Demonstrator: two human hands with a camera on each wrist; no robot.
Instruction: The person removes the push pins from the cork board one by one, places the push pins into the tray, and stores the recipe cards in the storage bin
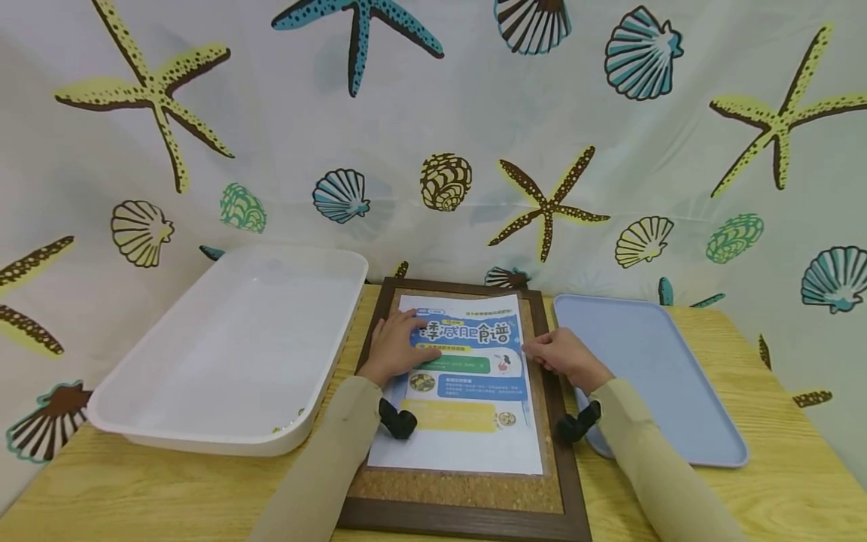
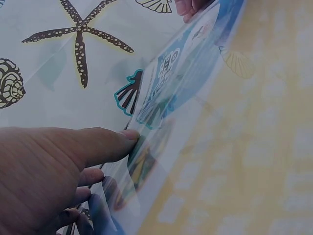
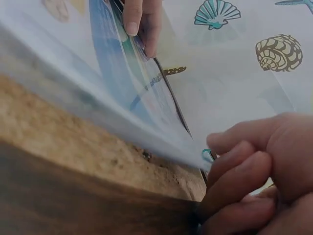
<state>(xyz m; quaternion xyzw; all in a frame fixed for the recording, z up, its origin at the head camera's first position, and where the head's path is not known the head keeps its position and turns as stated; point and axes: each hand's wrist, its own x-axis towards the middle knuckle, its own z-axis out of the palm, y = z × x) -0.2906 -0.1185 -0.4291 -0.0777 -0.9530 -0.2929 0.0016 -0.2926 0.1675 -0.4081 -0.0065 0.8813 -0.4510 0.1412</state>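
Note:
A printed sheet (image 1: 467,444) with blue, green and yellow bands lies on a cork board (image 1: 467,491) with a dark brown frame. Its surface looks glossy, like clear film, in the left wrist view. My left hand (image 1: 394,348) rests on the sheet's upper left part, fingers spread and thumb (image 2: 110,144) straight. At the right edge, my right hand (image 1: 567,355) pinches the sheet between thumb and curled fingers. In the right wrist view, that edge of the sheet (image 3: 146,132) stands slightly raised off the cork.
A large white tray (image 1: 226,339) stands to the left of the board. To the right, a light blue tray (image 1: 667,376) lies on the wooden table (image 1: 765,361). Behind everything hangs a white cloth (image 1: 406,128) printed with starfish and shells.

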